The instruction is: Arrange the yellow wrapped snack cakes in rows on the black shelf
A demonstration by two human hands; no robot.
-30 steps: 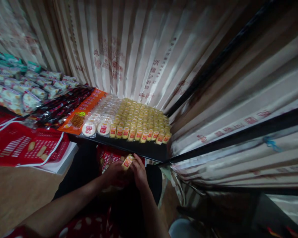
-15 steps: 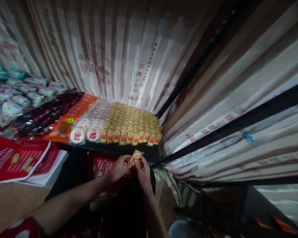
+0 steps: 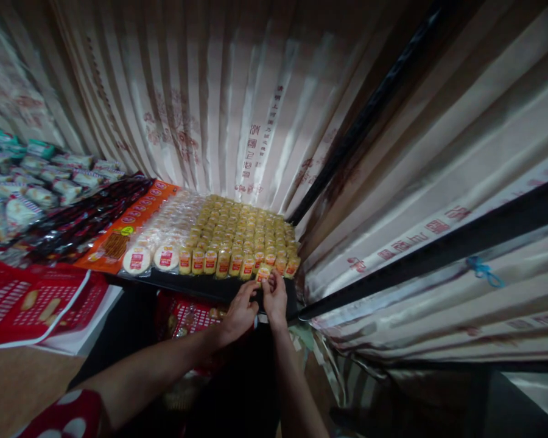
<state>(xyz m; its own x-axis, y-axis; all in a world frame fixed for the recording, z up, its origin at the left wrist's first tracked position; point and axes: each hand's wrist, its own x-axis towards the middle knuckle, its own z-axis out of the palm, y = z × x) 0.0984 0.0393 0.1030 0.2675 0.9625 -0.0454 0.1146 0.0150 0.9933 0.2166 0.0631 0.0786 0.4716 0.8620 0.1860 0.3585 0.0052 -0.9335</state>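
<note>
A small yellow wrapped snack packet [image 3: 263, 274] with a red-and-orange label stands at the front of the rows. My right hand [image 3: 275, 299] pinches its right side between thumb and fingers. My left hand [image 3: 241, 311] is closed at its lower left edge, fingertips against the wrapper. Behind it, several rows of matching yellow packets [image 3: 242, 225] stand packed on the black table [image 3: 178, 281]. Left of them are rows of round white wrapped crackers [image 3: 137, 260].
An orange snack bag [image 3: 114, 243], dark shiny packets [image 3: 73, 228] and white wrapped packets [image 3: 41, 196] lie farther left. Red baskets [image 3: 73, 292] [image 3: 196, 316] sit in front of and below the table edge. Pleated curtains [image 3: 219, 121] and black poles [image 3: 369, 115] border the back and right.
Both hands have moved forward and slightly right, carrying the yellow packet from in front of the table edge to the front of the rows. The view has shifted slightly.
</note>
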